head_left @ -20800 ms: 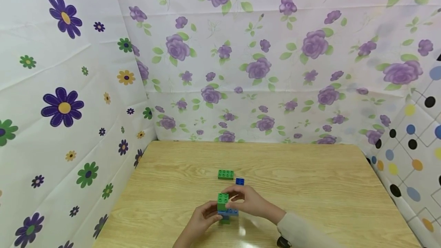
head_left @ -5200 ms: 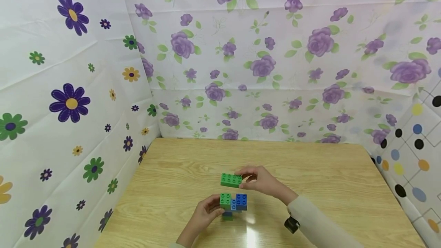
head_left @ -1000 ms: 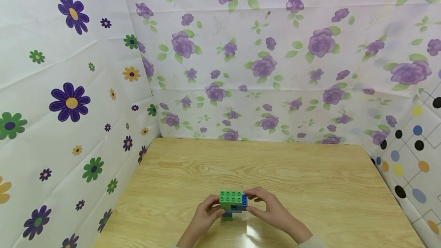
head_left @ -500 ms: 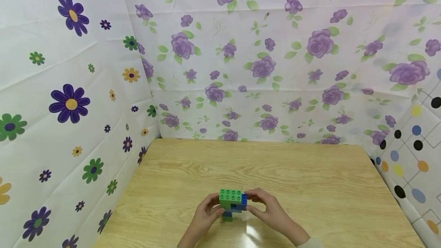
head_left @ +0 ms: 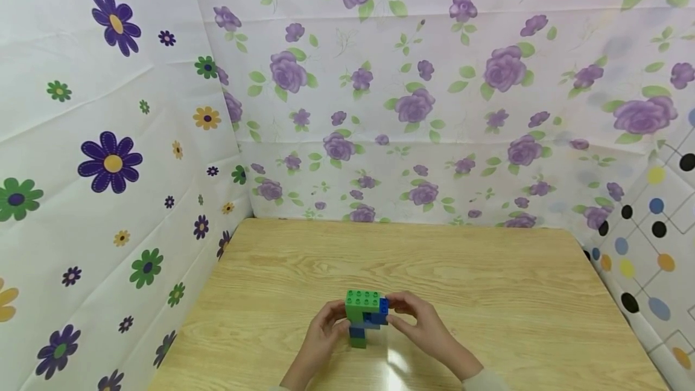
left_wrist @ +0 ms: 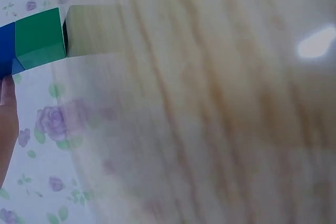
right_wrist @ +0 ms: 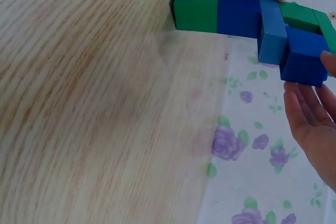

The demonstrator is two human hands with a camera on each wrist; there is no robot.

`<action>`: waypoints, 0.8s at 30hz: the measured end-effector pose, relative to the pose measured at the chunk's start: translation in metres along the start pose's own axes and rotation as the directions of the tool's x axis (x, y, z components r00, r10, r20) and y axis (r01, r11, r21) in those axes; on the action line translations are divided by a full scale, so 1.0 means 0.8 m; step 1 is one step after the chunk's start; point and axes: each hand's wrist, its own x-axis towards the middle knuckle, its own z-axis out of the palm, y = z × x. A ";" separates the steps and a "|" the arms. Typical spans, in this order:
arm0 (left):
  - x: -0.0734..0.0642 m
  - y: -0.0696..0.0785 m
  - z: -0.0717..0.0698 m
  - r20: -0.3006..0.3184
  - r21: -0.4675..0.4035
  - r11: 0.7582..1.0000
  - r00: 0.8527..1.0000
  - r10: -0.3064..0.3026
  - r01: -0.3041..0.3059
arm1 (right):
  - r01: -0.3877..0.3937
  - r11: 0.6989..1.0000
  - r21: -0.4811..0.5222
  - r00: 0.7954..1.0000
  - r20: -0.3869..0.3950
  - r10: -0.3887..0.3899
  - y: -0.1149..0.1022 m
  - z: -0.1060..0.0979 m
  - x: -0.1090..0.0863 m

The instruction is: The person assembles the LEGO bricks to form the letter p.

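Note:
Both hands hold one stack of toy building bricks (head_left: 354, 317) near the table's front. A long green brick (head_left: 362, 298) with studs caps it. Below, a light blue brick (right_wrist: 272, 32) juts sideways, over a dark blue brick (right_wrist: 239, 14) and a green bottom brick (right_wrist: 196, 10). My left hand (head_left: 323, 332) grips the stack's left side, thumb in front. On the right, my right hand (head_left: 426, 326) pinches another dark blue brick (right_wrist: 303, 53) beneath the long one's end. The left wrist view catches only the green lower brick (left_wrist: 41, 38) and part of the blue one.
The stack and hands are over a light wooden table (head_left: 271, 270). A purple-rose cloth (head_left: 412, 107) hangs behind it. Patterned cloths flank it, daisies (head_left: 111, 163) on the left and dots on the right.
The long green brick, in my right hand 5 seconds ago, now tops the stack; my right hand has gone to the dark blue brick. Over the last half second, the stack's top has shifted slightly away.

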 end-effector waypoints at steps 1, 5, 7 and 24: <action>0.001 0.001 0.000 -0.006 0.007 1.000 1.000 -0.003 0.003 | -0.008 1.000 0.014 1.000 0.001 0.008 0.000 0.000 0.002; 0.005 0.003 -0.002 -0.030 0.029 1.000 1.000 -0.008 0.009 | -0.043 0.997 0.063 0.999 -0.005 0.043 0.002 0.001 0.009; 0.007 0.006 -0.003 -0.038 0.022 1.000 0.999 -0.012 0.013 | -0.069 0.994 0.081 0.998 -0.007 0.070 0.002 0.001 0.013; 0.019 0.022 -0.009 -0.143 0.117 0.991 0.989 -0.042 0.059 | -0.161 0.979 0.122 0.985 -0.035 0.166 -0.036 -0.001 0.040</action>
